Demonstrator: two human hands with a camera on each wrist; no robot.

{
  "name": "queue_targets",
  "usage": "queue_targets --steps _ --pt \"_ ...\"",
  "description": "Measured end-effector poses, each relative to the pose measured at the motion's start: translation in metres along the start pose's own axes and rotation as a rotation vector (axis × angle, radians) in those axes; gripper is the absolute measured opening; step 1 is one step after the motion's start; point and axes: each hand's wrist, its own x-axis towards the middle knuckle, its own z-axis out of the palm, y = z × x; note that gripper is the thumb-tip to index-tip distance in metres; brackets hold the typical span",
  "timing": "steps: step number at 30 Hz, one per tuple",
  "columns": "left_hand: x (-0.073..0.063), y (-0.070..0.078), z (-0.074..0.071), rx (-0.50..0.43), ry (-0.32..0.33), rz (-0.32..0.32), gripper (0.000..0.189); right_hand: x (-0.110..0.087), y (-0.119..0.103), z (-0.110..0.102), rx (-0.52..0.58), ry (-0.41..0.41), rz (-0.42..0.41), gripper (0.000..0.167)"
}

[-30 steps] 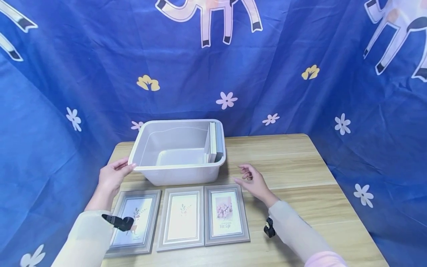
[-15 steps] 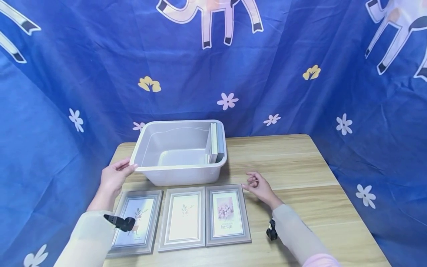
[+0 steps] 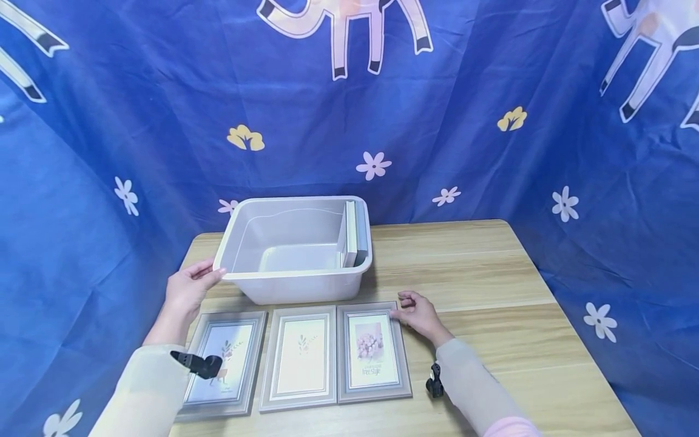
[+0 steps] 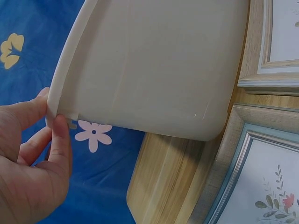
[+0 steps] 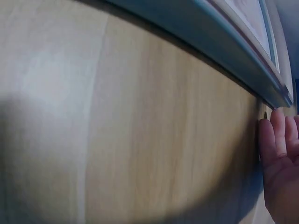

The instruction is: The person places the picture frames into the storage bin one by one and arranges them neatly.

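Observation:
In the head view, a white plastic bin [image 3: 295, 285] stands at the back left of the table. My left hand [image 3: 188, 291] pinches its front left rim, thumb and fingers on either side in the left wrist view. Three picture frames lie flat in front of it: a left frame [image 3: 252, 364] partly behind my left forearm, a middle frame [image 3: 331, 358], and a right frame [image 3: 403, 370] with a pink flower print. My right hand [image 3: 420, 317] is at the right frame's far right corner, thumb tip over its border. In the right wrist view its fingertips [image 5: 266, 128] are right at the corner.
Two slim, upright, book-like or frame-like things [image 3: 351, 233] lean side by side against the bin's right inner wall. The wooden table [image 3: 491, 291] extends to the right. A blue patterned curtain [image 3: 306, 139] closes in the back and sides.
My right hand moves toward the front, from beyond the right frame's corner to its border, thumb now over the edge. The left hand stays on the bin's rim.

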Motion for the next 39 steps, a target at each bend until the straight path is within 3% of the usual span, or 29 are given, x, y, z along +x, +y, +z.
queue_targets --steps 6,17,27,39 --pt "0.000 0.000 0.000 -0.014 0.003 0.009 0.061 0.000 0.001 0.006 -0.135 0.061 -0.046 0.057" --pt "0.001 0.000 -0.001 0.005 0.009 0.014 0.061 -0.001 -0.003 0.011 -0.204 0.082 -0.070 0.042" --pt "0.003 -0.003 -0.002 0.003 0.014 0.014 0.062 -0.004 -0.013 0.013 -0.153 0.083 -0.015 0.038" --pt "0.000 0.000 0.000 0.002 0.006 0.026 0.060 -0.004 -0.013 0.014 -0.080 0.096 -0.027 0.036"
